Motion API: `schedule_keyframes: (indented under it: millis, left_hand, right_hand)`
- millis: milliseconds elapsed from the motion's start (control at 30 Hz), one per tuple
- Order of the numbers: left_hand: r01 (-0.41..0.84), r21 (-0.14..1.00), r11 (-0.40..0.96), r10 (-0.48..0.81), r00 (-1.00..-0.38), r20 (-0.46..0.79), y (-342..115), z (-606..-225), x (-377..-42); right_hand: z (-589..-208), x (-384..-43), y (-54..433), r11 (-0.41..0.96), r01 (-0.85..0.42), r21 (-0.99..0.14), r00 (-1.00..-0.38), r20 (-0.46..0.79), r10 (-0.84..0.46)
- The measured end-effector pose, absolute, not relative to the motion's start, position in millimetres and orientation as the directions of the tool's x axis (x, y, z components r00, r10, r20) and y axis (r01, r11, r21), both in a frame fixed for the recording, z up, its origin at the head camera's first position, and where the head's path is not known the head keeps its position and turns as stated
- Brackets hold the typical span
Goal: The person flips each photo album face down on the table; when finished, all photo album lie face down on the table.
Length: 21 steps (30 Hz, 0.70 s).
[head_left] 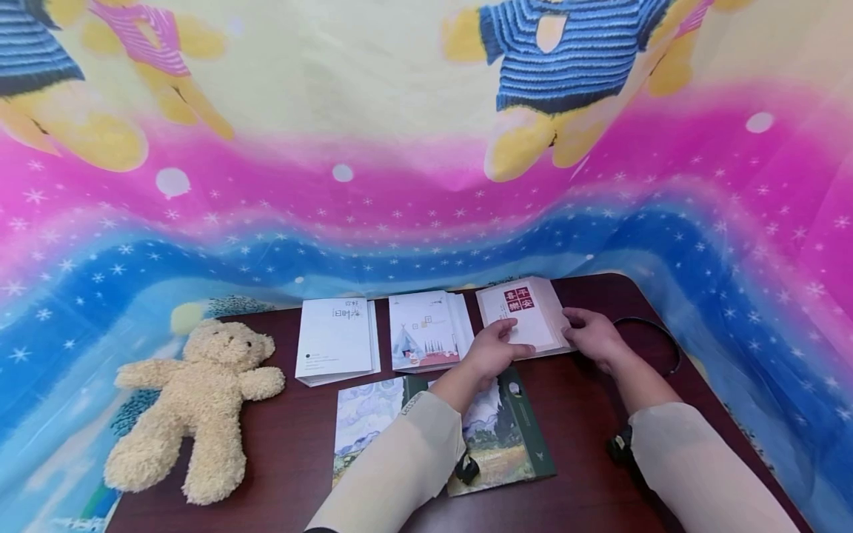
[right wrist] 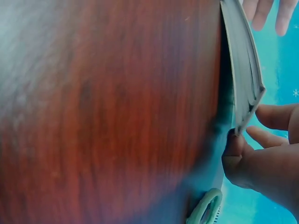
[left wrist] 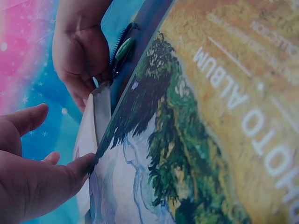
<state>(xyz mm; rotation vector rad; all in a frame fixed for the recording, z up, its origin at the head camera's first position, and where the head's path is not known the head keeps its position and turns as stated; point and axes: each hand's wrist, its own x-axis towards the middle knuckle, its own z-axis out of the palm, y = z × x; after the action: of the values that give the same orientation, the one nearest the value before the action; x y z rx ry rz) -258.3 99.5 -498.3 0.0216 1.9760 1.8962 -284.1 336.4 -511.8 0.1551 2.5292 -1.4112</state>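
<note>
A thick white album (head_left: 533, 326) with red square characters lies at the back right of the table. My left hand (head_left: 489, 352) is at its front left corner, fingers extended over the cover and thumb along the front edge. With thumb and fingers, my right hand (head_left: 593, 337) grips the album's right side near the front corner. In the right wrist view, the thumb (right wrist: 238, 156) is at the lower corner of the album (right wrist: 243, 65), whose page edges show. The left wrist view shows the left thumb (left wrist: 77, 172) beside the painted cover marked PHOTO ALBUM (left wrist: 210, 112).
Two white albums, one plain (head_left: 336, 337) and one with a tent picture (head_left: 426, 333), stand in line to the left. Painted landscape covers (head_left: 496, 451) lie under my left forearm. A teddy bear (head_left: 193, 407) is far left; a dark loop (head_left: 676, 344) lies right.
</note>
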Motion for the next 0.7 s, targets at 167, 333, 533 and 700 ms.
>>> schedule_keyframes:
  millis: [167,333,533,700]
  left_hand:
    - [-0.252,0.964,0.087,0.280,-0.922,-0.266,98.4,-498.2,-259.1]
    - [-0.246,0.966,0.077,0.281,-0.924,-0.258,97.3,-499.2,-260.9]
    - [-0.239,0.968,0.077,0.285,-0.925,-0.251,94.7,-500.3,-262.8]
    - [-0.242,0.966,0.096,0.287,-0.922,-0.259,92.8,-498.2,-261.9]
  right_hand:
    - [-512.0,-282.3,336.3,0.573,0.197,-0.796,-0.966,-0.257,-0.025]
    - [-513.2,-282.5,333.6,0.592,0.174,-0.787,-0.971,-0.238,-0.031]
    - [-513.1,-282.8,329.7,0.617,0.154,-0.772,-0.974,-0.223,-0.035]
    - [-510.0,-280.7,324.5,0.631,0.141,-0.762,-0.977,-0.209,-0.033]
